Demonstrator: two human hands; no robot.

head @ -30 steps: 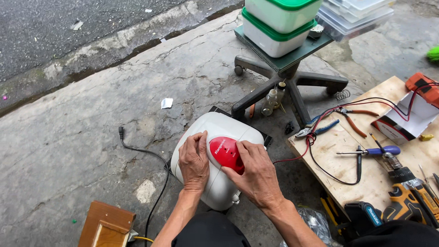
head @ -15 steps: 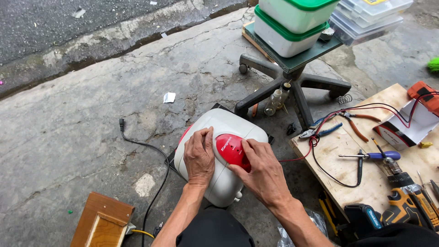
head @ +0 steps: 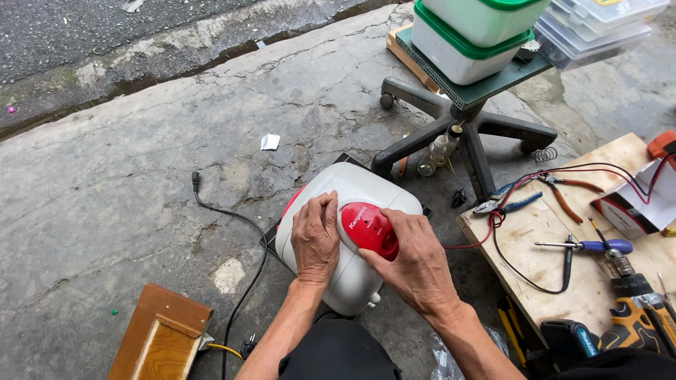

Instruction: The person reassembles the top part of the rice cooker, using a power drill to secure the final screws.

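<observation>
Both hands unmoved, left hand [head: 316, 239] and right hand [head: 415, 262] flanking red panel [head: 368, 229]

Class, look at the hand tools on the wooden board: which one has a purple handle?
The screwdriver lying across the board; the pliers beside it have orange handles.

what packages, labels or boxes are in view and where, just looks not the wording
Red oval label panel: on the white appliance, between left hand and right hand.
White tubs, green lids: stacked on the chair base, top.
Clear plastic cases: top right.
Open white-and-red carton: right, on the plywood board.
</observation>
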